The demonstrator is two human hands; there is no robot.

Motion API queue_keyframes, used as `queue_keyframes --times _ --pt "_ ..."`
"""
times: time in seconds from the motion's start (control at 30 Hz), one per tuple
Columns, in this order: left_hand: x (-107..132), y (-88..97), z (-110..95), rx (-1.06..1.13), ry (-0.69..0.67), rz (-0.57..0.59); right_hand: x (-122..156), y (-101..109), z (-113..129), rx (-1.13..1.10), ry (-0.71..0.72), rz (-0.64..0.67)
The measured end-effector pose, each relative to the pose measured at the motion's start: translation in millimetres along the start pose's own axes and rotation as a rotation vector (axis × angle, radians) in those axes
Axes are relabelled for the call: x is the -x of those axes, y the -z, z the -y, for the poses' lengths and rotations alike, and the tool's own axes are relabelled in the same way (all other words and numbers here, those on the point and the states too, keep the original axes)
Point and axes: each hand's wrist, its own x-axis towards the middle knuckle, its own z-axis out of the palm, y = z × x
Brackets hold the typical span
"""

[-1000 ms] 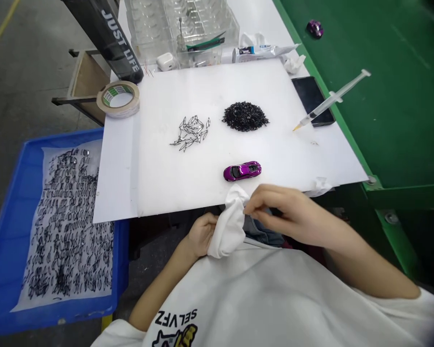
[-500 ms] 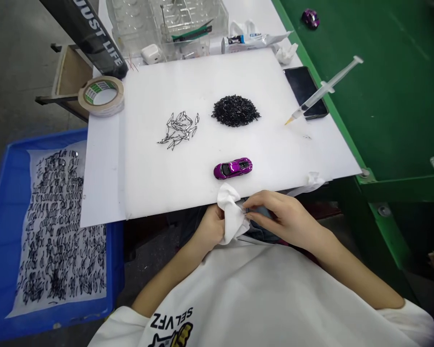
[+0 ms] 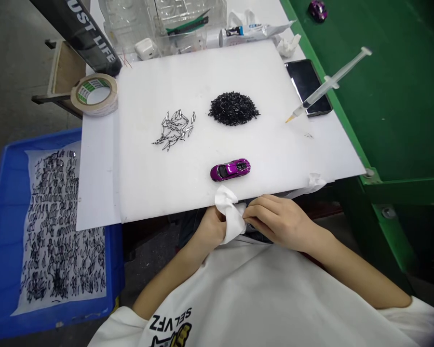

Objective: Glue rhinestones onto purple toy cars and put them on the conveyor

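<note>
My left hand (image 3: 212, 227) is closed on a crumpled white tissue (image 3: 234, 222), just below the front edge of the white board (image 3: 159, 193). The fingers of my right hand (image 3: 275, 218) are pinched together against the tissue's right side; whatever lies between them is hidden. On the board just beyond my hands sits a purple toy car (image 3: 230, 169). Farther back are a pile of small black pieces (image 3: 234, 109) and a loose group of thin, clear, dark-edged parts (image 3: 175, 129).
A syringe (image 3: 321, 90) with an orange tip rests across a phone (image 3: 305, 79) at right. Tape (image 3: 95, 95) and a dark cylinder (image 3: 90, 36) stand at left. A blue tray (image 3: 7, 193) holds rows of small dark parts. Clear plastic trays (image 3: 126, 29) are at the back.
My right hand's fingers have closed together against the tissue; a small dark bit visible at their tips before is now hidden. The camera view has shifted slightly.
</note>
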Motion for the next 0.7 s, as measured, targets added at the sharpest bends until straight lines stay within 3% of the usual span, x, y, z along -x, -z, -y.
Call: queue_keyframes --times 0.17,0.23,0.3,0.37,0.43,0.57,0.63,0.7 --pt "0 5.5 3 -0.14 0.034 0.072 7 19 -7 -0.036 -0.127 -0.005" --pt "5 15.4 -3 -0.208 0.065 0.108 11 31 -13 -0.104 -0.243 -0.106" --pt "17 28.3 -19 -0.428 0.061 0.134 13 41 -18 -0.178 -0.335 -0.248" --pt "31 39.9 -41 -0.98 -0.041 0.134 11 44 -21 -0.256 -0.413 -0.351" --pt "41 46.0 -63 -1.229 -0.169 0.085 5 42 -22 -0.328 -0.482 -0.39" --pt "25 38.8 -84 -1.242 -0.624 -0.261 -23 30 -22 -0.527 -0.557 -0.417" --pt "6 32.4 -84 -1.314 -0.737 -0.25 -38 25 -23 -0.635 -0.569 -0.414" --pt "-9 29.1 -83 -1.35 -0.707 -0.177 -50 21 -24 -0.735 -0.585 -0.374"
